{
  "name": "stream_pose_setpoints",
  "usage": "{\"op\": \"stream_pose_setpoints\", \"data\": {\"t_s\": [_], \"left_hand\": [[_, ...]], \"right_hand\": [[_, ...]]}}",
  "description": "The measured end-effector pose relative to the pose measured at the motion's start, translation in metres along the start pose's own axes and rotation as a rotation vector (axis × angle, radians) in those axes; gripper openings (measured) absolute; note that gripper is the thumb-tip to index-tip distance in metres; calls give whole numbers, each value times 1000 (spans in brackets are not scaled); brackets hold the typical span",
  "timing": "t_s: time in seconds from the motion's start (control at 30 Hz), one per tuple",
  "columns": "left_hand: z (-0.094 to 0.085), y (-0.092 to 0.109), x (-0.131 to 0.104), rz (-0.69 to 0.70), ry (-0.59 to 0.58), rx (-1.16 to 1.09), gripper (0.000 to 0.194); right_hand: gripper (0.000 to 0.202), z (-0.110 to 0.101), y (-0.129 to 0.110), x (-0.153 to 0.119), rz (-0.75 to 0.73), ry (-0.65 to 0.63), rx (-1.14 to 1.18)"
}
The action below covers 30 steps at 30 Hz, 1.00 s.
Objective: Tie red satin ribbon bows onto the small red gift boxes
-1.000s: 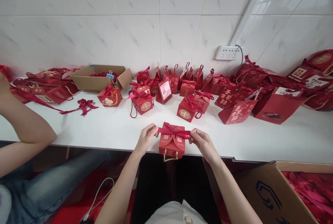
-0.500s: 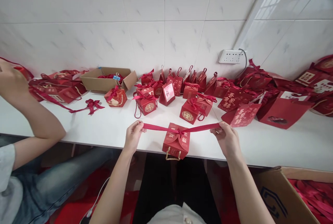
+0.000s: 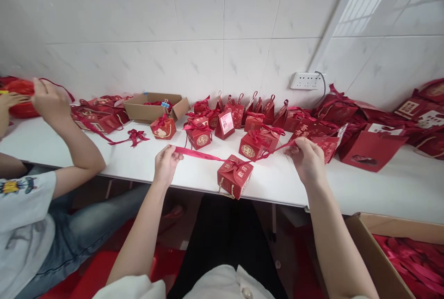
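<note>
Left grip and right grip each pinch a strand of red ribbon. The gift box beneath lies between them at the counter edge; bow-topped boxes stand close behind.

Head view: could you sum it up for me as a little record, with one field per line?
Left hand: holds one end of a red ribbon
Right hand: holds the other end
Ribbon: stretched between both hands, across the top of a box
Box: red, gold lettering, rope handle, at the near edge of the white table
Behind: more red boxes, small carton with blue clip
Wall: tiled, white socket
Person's left: a co-worker's arm, raised
</note>
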<state>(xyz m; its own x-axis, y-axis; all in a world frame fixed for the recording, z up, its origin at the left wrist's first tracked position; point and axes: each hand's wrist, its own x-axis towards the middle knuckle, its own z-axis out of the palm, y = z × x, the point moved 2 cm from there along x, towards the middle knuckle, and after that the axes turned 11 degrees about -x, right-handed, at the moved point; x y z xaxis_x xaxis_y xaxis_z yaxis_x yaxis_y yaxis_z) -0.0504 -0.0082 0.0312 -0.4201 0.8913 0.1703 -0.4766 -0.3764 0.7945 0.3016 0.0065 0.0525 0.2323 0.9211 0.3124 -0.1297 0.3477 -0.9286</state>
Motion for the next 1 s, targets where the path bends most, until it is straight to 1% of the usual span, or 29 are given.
{"op": "stream_pose_setpoints", "data": {"t_s": [0.1, 0.17, 0.27, 0.37, 0.47, 0.6, 0.7, 0.83, 1.0], "left_hand": [[12, 6, 3, 10, -10, -9, 29], [18, 10, 6, 22, -10, -13, 29], [22, 18, 9, 43, -12, -17, 27], [25, 26, 10, 65, -31, -24, 26], [29, 34, 10, 89, -73, -27, 25], [41, 45, 8, 117, -138, -14, 27], [51, 51, 7, 140, -191, -4, 27], [66, 57, 5, 151, -290, 7, 25], [90, 52, 1, 103, -407, 19, 27]], "right_hand": [[25, 15, -20, 3, -94, -100, -132], [23, 23, -29, 8, -156, -130, -244], [22, 31, -35, 23, -218, -121, -445], [26, 39, -30, 40, -235, -86, -590], [28, 46, -23, 52, -243, -69, -621], [26, 55, -22, 56, -248, -79, -618], [24, 61, -31, 53, -265, -86, -621], [21, 72, -46, 49, -303, -124, -655], [22, 94, -59, 44, -345, -204, -742]]}}
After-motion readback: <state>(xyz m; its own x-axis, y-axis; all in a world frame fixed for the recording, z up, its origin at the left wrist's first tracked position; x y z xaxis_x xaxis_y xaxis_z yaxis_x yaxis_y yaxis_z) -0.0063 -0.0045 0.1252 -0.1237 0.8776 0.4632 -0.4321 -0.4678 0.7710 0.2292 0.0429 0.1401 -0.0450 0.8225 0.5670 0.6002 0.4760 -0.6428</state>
